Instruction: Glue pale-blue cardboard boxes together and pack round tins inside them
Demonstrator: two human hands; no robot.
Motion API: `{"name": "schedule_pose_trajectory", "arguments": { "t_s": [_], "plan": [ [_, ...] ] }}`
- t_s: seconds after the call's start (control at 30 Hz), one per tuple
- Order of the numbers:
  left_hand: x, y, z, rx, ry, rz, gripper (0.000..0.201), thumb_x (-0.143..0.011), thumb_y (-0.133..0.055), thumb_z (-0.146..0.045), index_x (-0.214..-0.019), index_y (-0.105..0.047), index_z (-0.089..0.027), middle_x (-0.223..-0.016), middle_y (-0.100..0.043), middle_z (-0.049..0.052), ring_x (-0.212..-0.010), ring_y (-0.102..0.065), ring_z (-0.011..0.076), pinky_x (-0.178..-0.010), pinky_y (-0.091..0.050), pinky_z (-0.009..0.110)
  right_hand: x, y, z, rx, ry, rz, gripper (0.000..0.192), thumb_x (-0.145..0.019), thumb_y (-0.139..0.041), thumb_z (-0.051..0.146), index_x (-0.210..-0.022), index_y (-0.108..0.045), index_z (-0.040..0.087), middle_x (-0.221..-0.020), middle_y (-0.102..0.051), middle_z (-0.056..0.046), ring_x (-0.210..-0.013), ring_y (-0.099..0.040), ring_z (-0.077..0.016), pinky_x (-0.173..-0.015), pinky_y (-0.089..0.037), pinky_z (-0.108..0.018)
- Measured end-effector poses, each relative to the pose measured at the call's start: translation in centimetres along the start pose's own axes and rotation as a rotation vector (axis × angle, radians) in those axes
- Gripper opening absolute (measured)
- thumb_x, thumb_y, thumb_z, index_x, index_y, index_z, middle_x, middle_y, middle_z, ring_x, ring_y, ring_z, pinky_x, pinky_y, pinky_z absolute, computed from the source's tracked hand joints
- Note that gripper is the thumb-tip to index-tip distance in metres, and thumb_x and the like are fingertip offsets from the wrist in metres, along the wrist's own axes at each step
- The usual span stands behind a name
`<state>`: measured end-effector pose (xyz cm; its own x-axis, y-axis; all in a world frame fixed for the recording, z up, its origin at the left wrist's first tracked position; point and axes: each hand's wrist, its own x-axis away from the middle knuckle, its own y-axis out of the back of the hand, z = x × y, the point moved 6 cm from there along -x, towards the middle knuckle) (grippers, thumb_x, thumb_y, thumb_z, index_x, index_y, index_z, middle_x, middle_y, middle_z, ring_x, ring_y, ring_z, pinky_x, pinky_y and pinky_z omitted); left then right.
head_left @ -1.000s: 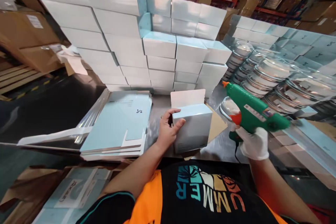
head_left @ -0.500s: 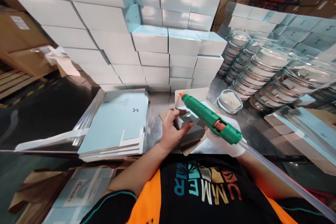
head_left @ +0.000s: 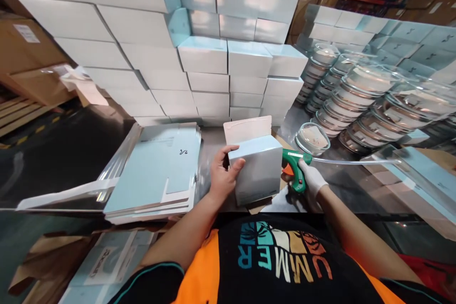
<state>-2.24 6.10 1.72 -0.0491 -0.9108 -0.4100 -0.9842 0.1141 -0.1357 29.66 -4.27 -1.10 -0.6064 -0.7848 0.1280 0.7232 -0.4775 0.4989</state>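
Both hands are occupied at the pale blue box (head_left: 257,171), which is stood upright on the metal table (head_left: 213,140) with its top flap raised: the bare left hand (head_left: 221,176) is clasped around the box's left edge, while the gloved right hand (head_left: 311,179), just right of the box, is closed around the handle of a green glue gun (head_left: 295,167). Left of the box a stack of flattened cartons (head_left: 156,171) is laid, behind it a wall of finished boxes (head_left: 199,57) is piled, and to its right lidded clear dishes (head_left: 359,99) are stacked.

Bright overhead light, glare on white boxes (head_left: 210,57) and clear lids (head_left: 370,80), dim shelving behind, strong wide-angle bending at edges, sharp centre, small pixelated patch at top.
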Motion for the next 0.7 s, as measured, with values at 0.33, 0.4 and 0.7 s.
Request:
{"name": "schedule_pose_trajectory", "arguments": {
  "t_s": [0.33, 0.4, 0.7],
  "plan": [
    [-0.2, -0.7, 0.1, -0.047, -0.031, 0.103, 0.064, -0.083, -0.074, -0.081, -0.111, -0.075, -0.024, -0.103, -0.078, 0.006, -0.093, -0.071, 0.0248, -0.084, -0.056, 0.035, 1.3, -2.7, 8.3, -0.224, 0.401, 0.158, 0.064, -0.088, -0.066, 0.066, -0.135, -0.066, 0.022, -0.139, -0.074, -0.012, -0.13, -0.069, -0.0303, -0.109, -0.057, -0.046],
    [-0.2, -0.8, 0.3, -0.06, -0.032, 0.13, 0.066, -0.082, -0.074, -0.082, -0.111, -0.075, -0.023, -0.104, -0.078, 0.007, -0.095, -0.072, 0.0253, -0.085, -0.056, 0.035, 1.9, -5.0, 10.3, -0.299, 0.432, 0.311, 0.058, -0.09, -0.065, 0.056, -0.137, -0.064, 0.022, -0.138, -0.073, -0.011, -0.128, -0.069, -0.0291, -0.108, -0.058, -0.045],
    [-1.1, -0.9, -0.3, 0.079, -0.218, 0.125, 0.057, -0.083, -0.082, -0.073, -0.11, -0.059, -0.027, -0.12, -0.072, 0.009, -0.124, -0.071, 0.0287, -0.109, -0.054, 0.048, 2.0, -4.0, 10.5, -0.077, 0.869, 0.297, 0.064, -0.077, -0.088, 0.067, -0.119, -0.069, 0.023, -0.152, -0.066, -0.017, -0.144, -0.061, -0.0371, -0.121, -0.05, -0.055]
  ]
}}
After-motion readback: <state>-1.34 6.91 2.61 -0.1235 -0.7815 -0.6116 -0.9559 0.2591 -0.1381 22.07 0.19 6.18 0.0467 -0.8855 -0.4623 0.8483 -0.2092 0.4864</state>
